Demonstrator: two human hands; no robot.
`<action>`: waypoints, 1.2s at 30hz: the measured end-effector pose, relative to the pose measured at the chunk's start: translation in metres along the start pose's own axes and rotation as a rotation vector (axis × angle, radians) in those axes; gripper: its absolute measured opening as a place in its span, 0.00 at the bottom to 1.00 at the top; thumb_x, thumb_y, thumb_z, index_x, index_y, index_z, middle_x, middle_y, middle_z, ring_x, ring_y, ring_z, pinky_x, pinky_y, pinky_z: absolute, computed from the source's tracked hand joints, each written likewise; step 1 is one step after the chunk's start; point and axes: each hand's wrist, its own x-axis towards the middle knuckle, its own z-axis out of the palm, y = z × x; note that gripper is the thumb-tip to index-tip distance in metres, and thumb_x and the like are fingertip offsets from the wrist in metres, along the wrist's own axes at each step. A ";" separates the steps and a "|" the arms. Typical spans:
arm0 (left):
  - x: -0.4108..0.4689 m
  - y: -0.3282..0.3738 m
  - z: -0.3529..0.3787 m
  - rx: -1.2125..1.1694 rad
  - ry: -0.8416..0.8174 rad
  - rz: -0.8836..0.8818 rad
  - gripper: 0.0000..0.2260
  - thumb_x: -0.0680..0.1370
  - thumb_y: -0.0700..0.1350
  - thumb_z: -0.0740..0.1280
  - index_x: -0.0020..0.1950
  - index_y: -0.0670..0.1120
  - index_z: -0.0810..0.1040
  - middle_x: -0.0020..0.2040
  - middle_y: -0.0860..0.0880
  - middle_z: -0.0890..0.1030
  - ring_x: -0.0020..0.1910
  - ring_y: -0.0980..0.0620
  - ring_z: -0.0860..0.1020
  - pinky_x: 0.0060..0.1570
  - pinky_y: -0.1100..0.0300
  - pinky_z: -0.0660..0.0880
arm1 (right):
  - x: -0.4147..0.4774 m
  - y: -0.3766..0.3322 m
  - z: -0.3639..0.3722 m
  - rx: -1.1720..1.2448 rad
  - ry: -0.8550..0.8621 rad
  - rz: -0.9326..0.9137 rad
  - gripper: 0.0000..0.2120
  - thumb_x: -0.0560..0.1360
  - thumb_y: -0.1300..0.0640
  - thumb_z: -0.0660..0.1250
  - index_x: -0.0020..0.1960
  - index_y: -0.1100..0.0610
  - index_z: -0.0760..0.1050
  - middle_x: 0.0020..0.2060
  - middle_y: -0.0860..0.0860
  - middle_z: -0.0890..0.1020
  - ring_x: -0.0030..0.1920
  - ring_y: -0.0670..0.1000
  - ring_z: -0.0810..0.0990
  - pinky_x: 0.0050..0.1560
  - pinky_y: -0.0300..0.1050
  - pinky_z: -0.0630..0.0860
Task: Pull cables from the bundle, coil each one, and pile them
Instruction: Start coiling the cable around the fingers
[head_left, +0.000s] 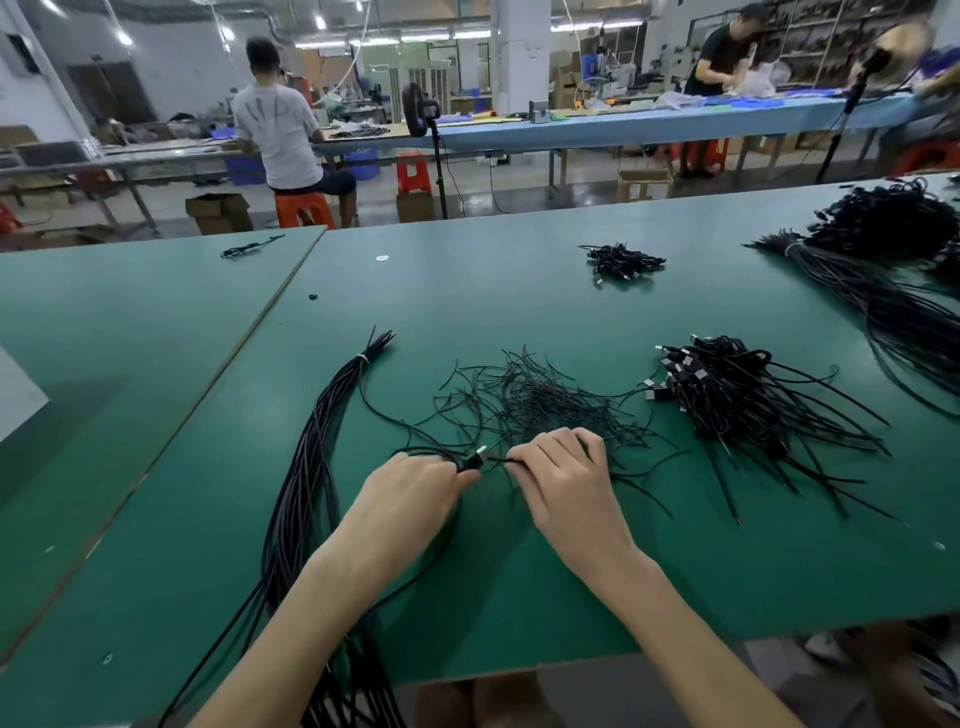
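Observation:
A long bundle of black cables (311, 467), tied near its far end, lies on the green table (519, 291) to my left and hangs over the near edge. My left hand (415, 493) grips one cable (384, 410) from it at its plug end (474, 460). My right hand (563, 467) pinches a thin black tie just right of that plug. A scatter of thin black ties (540, 400) lies just beyond both hands. A pile of coiled cables (727, 395) with plugs showing sits to the right.
A small heap of coiled cables (621, 260) lies farther back. More cable bundles and heaps (883, 249) fill the far right. One loose cable (249, 247) lies on the left table. Two people work at benches beyond; a fan on a stand (423, 114) is behind the table.

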 end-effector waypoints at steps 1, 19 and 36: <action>0.000 -0.002 0.005 -0.046 0.077 0.013 0.20 0.86 0.56 0.56 0.37 0.49 0.66 0.39 0.51 0.75 0.45 0.45 0.77 0.45 0.55 0.70 | 0.000 0.000 0.000 0.010 0.020 -0.001 0.02 0.81 0.56 0.70 0.52 0.53 0.81 0.44 0.45 0.81 0.48 0.51 0.79 0.60 0.50 0.70; 0.040 0.058 0.017 -2.350 0.135 -0.502 0.16 0.84 0.56 0.60 0.42 0.46 0.72 0.35 0.52 0.79 0.43 0.49 0.85 0.41 0.58 0.81 | 0.001 -0.007 -0.006 0.501 -0.175 0.201 0.07 0.84 0.52 0.61 0.56 0.55 0.68 0.33 0.43 0.81 0.32 0.51 0.80 0.35 0.53 0.76; 0.030 0.035 0.027 -2.067 0.053 -0.223 0.17 0.84 0.55 0.59 0.40 0.45 0.71 0.38 0.47 0.76 0.39 0.48 0.77 0.43 0.52 0.78 | 0.004 0.005 0.003 0.843 -0.286 0.430 0.16 0.81 0.53 0.69 0.65 0.41 0.73 0.46 0.43 0.84 0.35 0.49 0.83 0.45 0.46 0.81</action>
